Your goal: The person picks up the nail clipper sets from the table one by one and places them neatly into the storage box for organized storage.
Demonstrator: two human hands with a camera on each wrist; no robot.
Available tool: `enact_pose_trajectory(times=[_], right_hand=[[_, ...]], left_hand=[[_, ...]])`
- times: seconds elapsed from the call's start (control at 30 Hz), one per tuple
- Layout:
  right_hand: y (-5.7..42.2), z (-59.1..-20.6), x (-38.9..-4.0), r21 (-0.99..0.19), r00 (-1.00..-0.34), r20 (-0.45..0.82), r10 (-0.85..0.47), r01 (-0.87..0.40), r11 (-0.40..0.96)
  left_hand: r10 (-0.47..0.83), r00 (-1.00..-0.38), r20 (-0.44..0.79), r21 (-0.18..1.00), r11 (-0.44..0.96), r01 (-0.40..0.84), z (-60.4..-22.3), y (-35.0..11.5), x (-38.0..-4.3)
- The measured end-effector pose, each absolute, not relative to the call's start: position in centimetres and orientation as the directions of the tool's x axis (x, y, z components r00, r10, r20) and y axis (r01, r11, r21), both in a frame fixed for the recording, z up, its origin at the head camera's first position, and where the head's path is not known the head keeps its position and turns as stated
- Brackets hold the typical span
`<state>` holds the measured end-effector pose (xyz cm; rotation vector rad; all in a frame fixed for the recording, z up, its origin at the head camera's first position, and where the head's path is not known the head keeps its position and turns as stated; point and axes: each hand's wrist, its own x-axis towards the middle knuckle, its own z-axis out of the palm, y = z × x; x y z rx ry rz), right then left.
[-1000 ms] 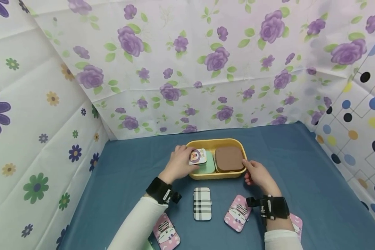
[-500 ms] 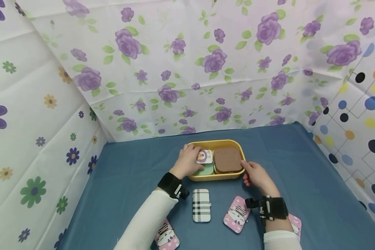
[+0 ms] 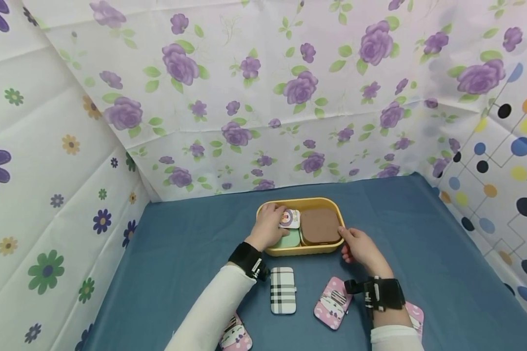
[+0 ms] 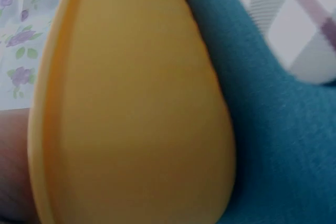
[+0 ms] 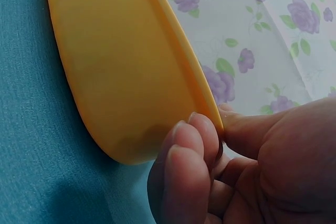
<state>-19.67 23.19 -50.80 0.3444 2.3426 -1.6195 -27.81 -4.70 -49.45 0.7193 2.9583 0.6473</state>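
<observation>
In the head view, a yellow oblong basket stands on the blue cloth. It holds a pale green square box on the left and a brown square box on the right. My left hand reaches into the left end and grips a small white lion-print case over the green box. Its fingers hide the case's left part. The right hand pinches the basket's right rim. The right wrist view shows the thumb inside the rim and curled fingers outside it.
A black-and-white plaid case lies in front of the basket. Pink cat-print cases lie to its right, beside the right wrist and partly under the left sleeve. Flowered sheets rise behind and at the left; a dotted sheet hangs at the right.
My left hand has moved right and down into the basket with the lion-print case, bringing it closer to the brown box. The right hand keeps its hold on the rim.
</observation>
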Motion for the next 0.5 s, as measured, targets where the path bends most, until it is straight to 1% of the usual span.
enact_pose_trajectory(times=[0.3,0.5], right_hand=[[23.39,-51.00,-19.83,-0.872,-0.935,-0.353,0.035,0.342,0.349],[23.33,-51.14,-19.88,-0.874,-0.936,-0.349,0.034,0.339,0.347]], left_hand=[[0.446,-0.891,0.088,0.317,0.835,0.449,-49.71,-4.76,-27.71],[0.427,-0.893,0.139,0.309,0.838,0.449,-49.88,-5.00,-28.07]])
